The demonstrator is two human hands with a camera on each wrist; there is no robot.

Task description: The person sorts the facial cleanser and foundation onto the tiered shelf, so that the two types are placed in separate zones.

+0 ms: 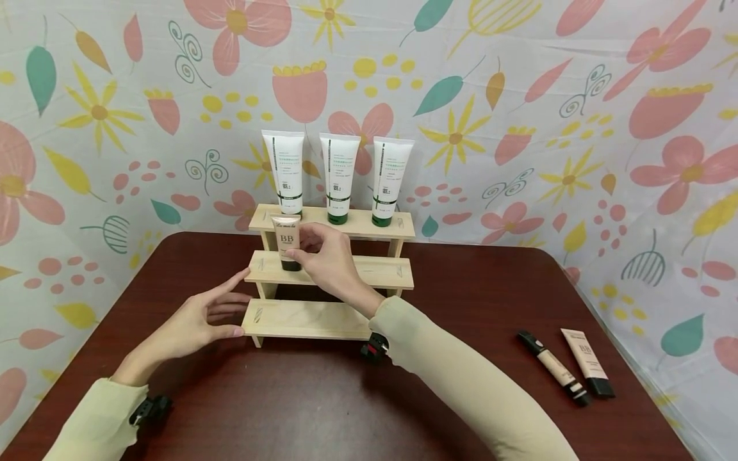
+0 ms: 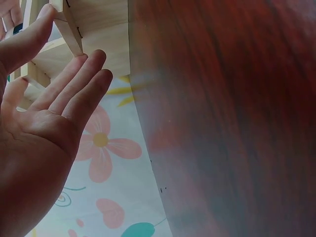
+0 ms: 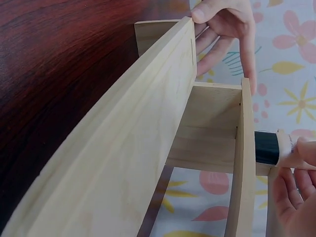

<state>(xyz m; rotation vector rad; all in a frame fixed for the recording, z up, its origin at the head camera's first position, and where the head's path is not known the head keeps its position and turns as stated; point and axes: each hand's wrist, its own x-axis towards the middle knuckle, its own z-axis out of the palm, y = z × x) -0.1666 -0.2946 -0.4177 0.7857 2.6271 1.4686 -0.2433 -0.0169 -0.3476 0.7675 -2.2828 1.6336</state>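
My right hand [image 1: 331,259] pinches a small beige BB cream tube [image 1: 287,240] that stands upright, cap down, at the left end of the middle shelf of a wooden three-step stand [image 1: 314,319]. In the right wrist view the tube's black cap [image 3: 266,148] meets the shelf, with fingers around the body. My left hand [image 1: 202,320] has its fingers extended against the stand's left side, thumb at the bottom step; in the left wrist view its fingertips [image 2: 98,57] touch the wood. Three white tubes with green caps, one in the middle [image 1: 339,176], stand on the top shelf.
On the dark red table [image 1: 461,320], at the right, lie another beige BB tube [image 1: 588,362] and a slim black-capped beige tube [image 1: 555,368]. A floral cloth [image 1: 490,128] hangs behind the table.
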